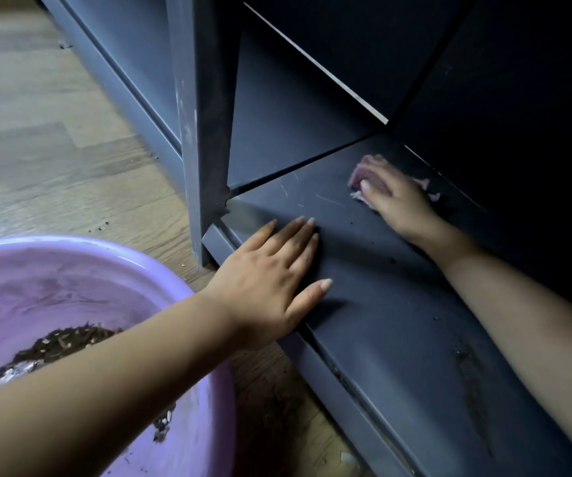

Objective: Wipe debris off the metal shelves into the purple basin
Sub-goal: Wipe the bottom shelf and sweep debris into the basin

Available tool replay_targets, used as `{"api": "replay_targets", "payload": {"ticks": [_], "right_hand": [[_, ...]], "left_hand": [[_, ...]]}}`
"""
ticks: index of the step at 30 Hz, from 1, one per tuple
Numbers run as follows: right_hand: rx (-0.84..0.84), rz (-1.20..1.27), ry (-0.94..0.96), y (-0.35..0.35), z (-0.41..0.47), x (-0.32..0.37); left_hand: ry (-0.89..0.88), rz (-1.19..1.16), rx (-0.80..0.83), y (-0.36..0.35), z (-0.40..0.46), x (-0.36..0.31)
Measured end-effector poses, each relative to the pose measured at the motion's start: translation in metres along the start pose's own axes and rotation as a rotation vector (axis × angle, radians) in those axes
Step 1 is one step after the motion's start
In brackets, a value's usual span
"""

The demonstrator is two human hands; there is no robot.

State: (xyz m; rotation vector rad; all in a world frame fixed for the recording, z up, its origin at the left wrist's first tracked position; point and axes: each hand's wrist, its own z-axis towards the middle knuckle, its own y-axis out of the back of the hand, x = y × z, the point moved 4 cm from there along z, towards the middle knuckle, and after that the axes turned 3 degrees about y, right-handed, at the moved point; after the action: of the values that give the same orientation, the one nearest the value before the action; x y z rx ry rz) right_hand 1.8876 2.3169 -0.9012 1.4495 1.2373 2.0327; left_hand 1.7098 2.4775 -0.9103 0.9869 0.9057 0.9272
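Observation:
The grey metal bottom shelf [374, 304] runs from the middle to the lower right. My left hand [274, 280] lies flat on its front edge with the fingers straight. Deep inside, near the back wall, my right hand [398, 197] holds a pinkish-purple rag [363, 173] against the shelf, with the thumb over the cloth. Dark specks of debris [391, 259] dot the shelf between my hands. The purple basin [160, 263] stands on the floor at the lower left, under my left forearm, with dark debris [68, 339] heaped in it.
A grey upright post [205, 132] stands at the shelf's left front corner. An upper shelf [315, 63] overhangs the dark interior. A dark stain [470, 370] marks the shelf at the right. Crumbs lie scattered on the wooden floor [54, 149].

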Motion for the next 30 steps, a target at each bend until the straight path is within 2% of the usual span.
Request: {"api": "replay_targets", "payload": {"ticks": [1, 4, 7, 9, 10, 12, 14, 16, 18, 20, 22, 24, 27, 29, 30], "right_hand": [[0.011, 0.007, 0.055, -0.003, -0.007, 0.005], [-0.039, 0.095, 0.060, 0.001, -0.011, 0.006], [-0.248, 0.169, -0.092, 0.019, 0.014, 0.001], [-0.338, 0.092, -0.170, 0.022, 0.029, -0.002], [-0.323, 0.071, -0.176, 0.019, 0.035, 0.001], [-0.190, 0.117, -0.164, 0.004, 0.044, 0.012], [-0.094, 0.098, -0.088, -0.012, 0.042, 0.030], [-0.015, 0.106, 0.029, -0.024, 0.023, 0.047], [0.047, 0.116, 0.127, -0.028, -0.002, 0.054], [0.138, 0.110, 0.226, -0.027, -0.031, 0.060], [0.215, 0.123, 0.235, -0.022, -0.050, 0.062], [0.218, 0.192, 0.175, -0.018, -0.054, 0.071], [0.118, 0.223, 0.158, -0.024, -0.034, 0.097], [0.158, 0.201, 0.139, -0.042, -0.019, 0.114], [0.189, 0.108, 0.148, -0.055, -0.011, 0.115]], "left_hand": [[-0.004, -0.002, 0.014, 0.000, 0.000, -0.001], [-0.004, 0.001, 0.023, 0.000, 0.000, 0.002], [0.053, -0.021, 0.027, 0.008, 0.001, 0.007], [0.098, -0.040, 0.052, 0.005, 0.000, 0.015], [0.111, -0.038, 0.040, 0.005, -0.001, 0.017], [0.110, -0.032, 0.014, 0.007, -0.002, 0.019], [0.112, -0.034, 0.033, 0.006, -0.001, 0.020], [0.098, -0.021, 0.023, 0.010, 0.000, 0.017], [0.104, -0.032, 0.096, 0.007, -0.003, 0.019], [0.118, -0.059, 0.076, 0.014, -0.004, 0.021], [0.117, -0.008, 0.045, 0.017, -0.009, 0.025], [0.141, 0.029, 0.054, 0.016, -0.015, 0.033], [0.150, 0.042, 0.069, 0.021, -0.021, 0.038], [0.175, 0.069, 0.073, 0.024, -0.026, 0.043], [0.184, 0.064, 0.066, 0.025, -0.029, 0.044]]}}
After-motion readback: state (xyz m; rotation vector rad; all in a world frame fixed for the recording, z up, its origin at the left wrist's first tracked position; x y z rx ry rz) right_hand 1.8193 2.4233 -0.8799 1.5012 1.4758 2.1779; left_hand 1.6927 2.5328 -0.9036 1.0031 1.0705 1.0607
